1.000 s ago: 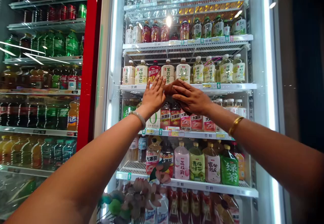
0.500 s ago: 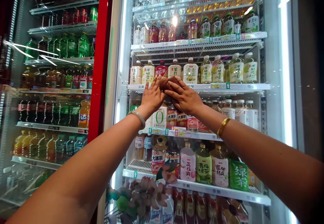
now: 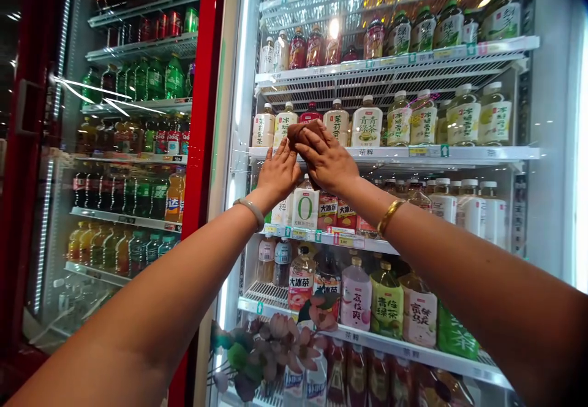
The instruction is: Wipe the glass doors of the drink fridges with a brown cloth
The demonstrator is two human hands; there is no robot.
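Both my arms reach forward to the glass door (image 3: pixel 316 290) of a lit drinks fridge. Under my right hand (image 3: pixel 327 160), a folded brown cloth (image 3: pixel 303 131) is pressed to the glass, its upper edge showing past the fingers. My left hand (image 3: pixel 278 171) lies close beside it with the fingers stretched out, seemingly flat on the glass; whether its fingertips touch the cloth I cannot tell. A pale bangle (image 3: pixel 250 211) is on my left wrist and a gold bangle (image 3: pixel 390 217) on my right.
Bottled teas (image 3: pixel 367 124) stand on shelves behind the glass. Left of a red frame (image 3: pixel 204 149), a second fridge holds green bottles (image 3: pixel 174 77), cans and other drinks. Pinkish flowers (image 3: pixel 280 342) show low in front, perhaps reflected in the glass.
My right hand and the cloth have shifted slightly up and left relative to the shelves. My view has turned left, so more of the red-framed fridge shows.
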